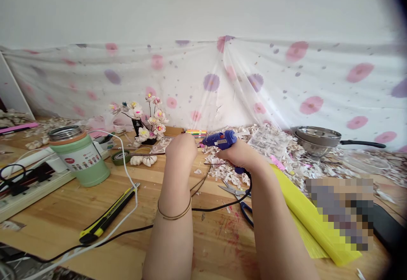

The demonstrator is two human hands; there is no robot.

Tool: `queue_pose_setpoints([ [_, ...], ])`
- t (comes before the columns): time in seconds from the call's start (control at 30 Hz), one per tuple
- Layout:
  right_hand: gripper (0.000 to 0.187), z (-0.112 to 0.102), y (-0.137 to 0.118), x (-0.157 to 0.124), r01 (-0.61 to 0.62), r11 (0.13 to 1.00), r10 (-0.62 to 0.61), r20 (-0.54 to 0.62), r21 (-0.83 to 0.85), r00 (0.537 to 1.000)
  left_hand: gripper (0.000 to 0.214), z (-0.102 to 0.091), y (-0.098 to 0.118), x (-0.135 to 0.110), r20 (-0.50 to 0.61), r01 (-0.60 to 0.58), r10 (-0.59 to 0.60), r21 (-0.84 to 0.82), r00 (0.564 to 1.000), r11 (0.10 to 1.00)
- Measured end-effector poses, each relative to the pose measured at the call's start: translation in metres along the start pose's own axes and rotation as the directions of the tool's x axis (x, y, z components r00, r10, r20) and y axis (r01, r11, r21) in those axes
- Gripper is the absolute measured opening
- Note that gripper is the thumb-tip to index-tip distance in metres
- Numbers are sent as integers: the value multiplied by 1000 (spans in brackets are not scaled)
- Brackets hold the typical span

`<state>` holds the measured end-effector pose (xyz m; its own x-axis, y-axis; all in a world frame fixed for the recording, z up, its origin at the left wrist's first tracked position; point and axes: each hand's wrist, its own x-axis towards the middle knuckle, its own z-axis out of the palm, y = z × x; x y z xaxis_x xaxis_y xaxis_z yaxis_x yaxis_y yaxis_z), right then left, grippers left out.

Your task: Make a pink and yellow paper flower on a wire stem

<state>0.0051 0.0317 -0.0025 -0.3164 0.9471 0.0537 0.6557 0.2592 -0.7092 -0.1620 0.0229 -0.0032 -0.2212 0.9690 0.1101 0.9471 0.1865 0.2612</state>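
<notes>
My right hand is wrapped around a blue glue gun whose nozzle points left toward my left hand. My left hand is closed, seen from the back, with its fingers pinched on something small that I cannot make out near the nozzle tip. A thin gold bangle sits on my left wrist. The glue gun's black cord runs down across the wooden table. Just beyond my hands lie coloured markers and a small vase of white and pink artificial flowers.
A green thermos jar and a power strip stand at left, a yellow utility knife in front. Scissors lie under my right forearm, yellow paper to the right. A metal pan and white scraps fill the back right.
</notes>
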Motion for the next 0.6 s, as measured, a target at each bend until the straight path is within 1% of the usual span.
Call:
queue_pose_setpoints([
  [0.07, 34, 0, 0, 0, 0, 1000, 0, -9, 0, 1000, 23, 0, 0, 0, 0, 25, -25, 20, 1000, 999],
  [0.13, 25, 0, 1, 0, -12, 1000, 12, -31, 0, 999, 24, 1, 1, 0, 3, 49, -49, 43, 999, 998],
  [0.23, 11, 1, 3, 2, -37, 999, 36, -57, -8, 998, 25, 1, 1, 0, 10, 57, -58, 61, 998, 996],
  [0.3, 8, 1, 5, 3, -41, 999, 40, -56, -9, 998, 26, 0, 2, -1, 13, 58, -59, 67, 998, 996],
  [0.47, 10, 1, 5, 4, -38, 999, 37, -44, -7, 998, 27, -2, 3, -2, 23, 55, -57, 71, 998, 996],
  [0.6, 27, 1, 5, 3, -5, 1000, 6, -22, 18, 1000, 24, -2, 3, -2, 25, 48, -50, 69, 998, 996],
])
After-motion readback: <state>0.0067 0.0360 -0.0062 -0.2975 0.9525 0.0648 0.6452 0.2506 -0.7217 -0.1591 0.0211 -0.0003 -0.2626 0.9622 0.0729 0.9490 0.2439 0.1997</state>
